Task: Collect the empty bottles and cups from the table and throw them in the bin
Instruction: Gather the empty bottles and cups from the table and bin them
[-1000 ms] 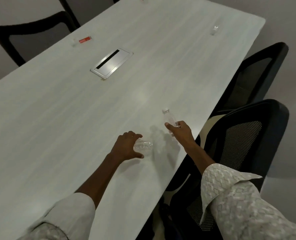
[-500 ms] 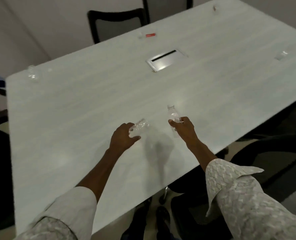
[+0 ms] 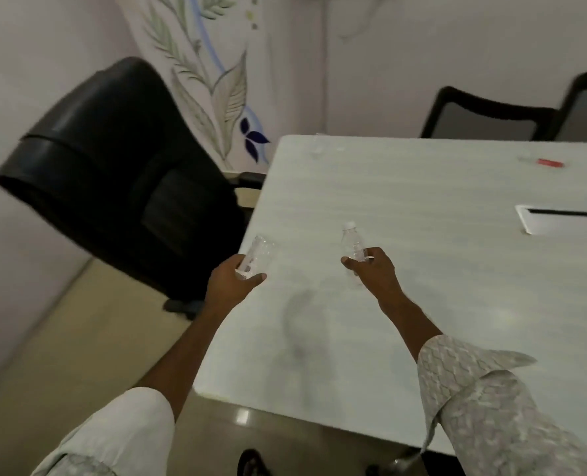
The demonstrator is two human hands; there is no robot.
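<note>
My left hand (image 3: 232,281) is closed around a clear plastic cup (image 3: 258,253), held tilted in the air over the left edge of the white table (image 3: 422,269). My right hand (image 3: 372,269) grips a small clear plastic bottle (image 3: 352,241) with a white cap, upright above the tabletop. Another clear cup (image 3: 317,147) stands at the table's far left corner. A bottle with a red label (image 3: 542,162) lies on its side at the far right. No bin is in view.
A black office chair (image 3: 113,173) stands at the table's left end, close to my left hand. Two dark chairs (image 3: 484,120) line the far side. A metal cable hatch (image 3: 563,218) is set into the tabletop at right. Tan floor lies at lower left.
The view has swung left, bringing the table's left end and the black chair into sight. Both hands have lifted the cup and the bottle off the table; the cup now hangs over the edge.
</note>
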